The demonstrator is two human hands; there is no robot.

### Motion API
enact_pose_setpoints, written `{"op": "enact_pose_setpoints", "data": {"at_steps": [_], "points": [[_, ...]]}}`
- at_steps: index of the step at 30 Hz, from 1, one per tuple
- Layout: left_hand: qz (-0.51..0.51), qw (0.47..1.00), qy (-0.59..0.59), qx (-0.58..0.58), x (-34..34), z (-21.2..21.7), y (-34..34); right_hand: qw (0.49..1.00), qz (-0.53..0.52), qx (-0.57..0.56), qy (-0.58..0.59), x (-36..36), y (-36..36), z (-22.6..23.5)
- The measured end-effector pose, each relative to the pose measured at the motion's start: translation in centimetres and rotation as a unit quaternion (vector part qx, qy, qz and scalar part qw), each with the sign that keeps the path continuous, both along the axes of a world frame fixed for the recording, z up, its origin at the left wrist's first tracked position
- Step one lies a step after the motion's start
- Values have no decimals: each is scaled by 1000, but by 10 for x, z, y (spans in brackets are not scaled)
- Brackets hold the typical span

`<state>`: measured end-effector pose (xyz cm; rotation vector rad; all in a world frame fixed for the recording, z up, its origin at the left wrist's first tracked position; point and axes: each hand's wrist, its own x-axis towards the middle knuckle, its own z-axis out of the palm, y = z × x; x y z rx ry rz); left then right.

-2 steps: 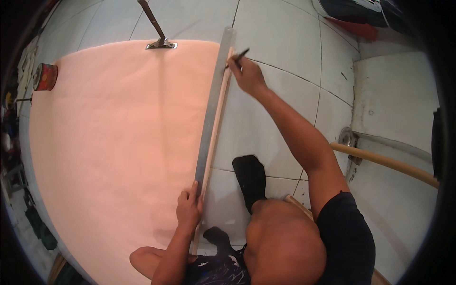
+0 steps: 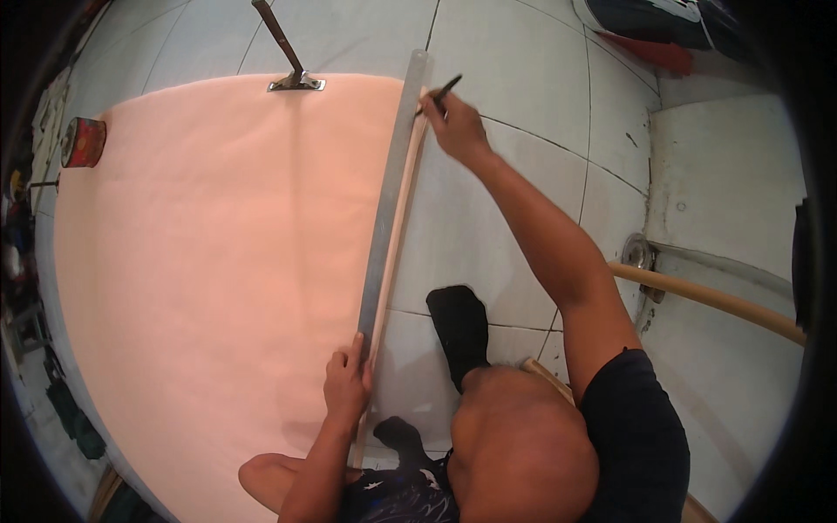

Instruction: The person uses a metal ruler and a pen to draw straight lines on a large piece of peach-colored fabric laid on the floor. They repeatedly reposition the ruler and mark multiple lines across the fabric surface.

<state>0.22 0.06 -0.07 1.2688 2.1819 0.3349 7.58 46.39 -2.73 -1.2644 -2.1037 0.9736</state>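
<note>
A long grey metal ruler lies along the right edge of a big peach-coloured sheet spread on the floor. Near the ruler's close end, my left hand grips it and presses it down, one finger stretched along its top. Toward the far end, my right hand is closed around a dark pen, its tip down by the ruler's right edge. A narrow strip of the sheet shows to the right of the ruler, beside the pen tip.
On the sheet's far edge stands a metal-headed tool with a wooden handle. A red can sits at the far left corner. My black-socked foot rests on tiles right of the ruler. A tan pole slants at the right.
My right hand and the pen have slid a little farther away along the ruler. My left hand and the ruler have stayed in place.
</note>
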Motion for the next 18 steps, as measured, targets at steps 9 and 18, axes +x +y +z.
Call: {"op": "enact_pose_setpoints", "data": {"at_steps": [9,18], "points": [[29,999,32,-6,7,4,3,983,-152,34,95,2,31,12],[94,995,-21,3,19,-10,10,952,-184,-60,237,79,-57,17]]}}
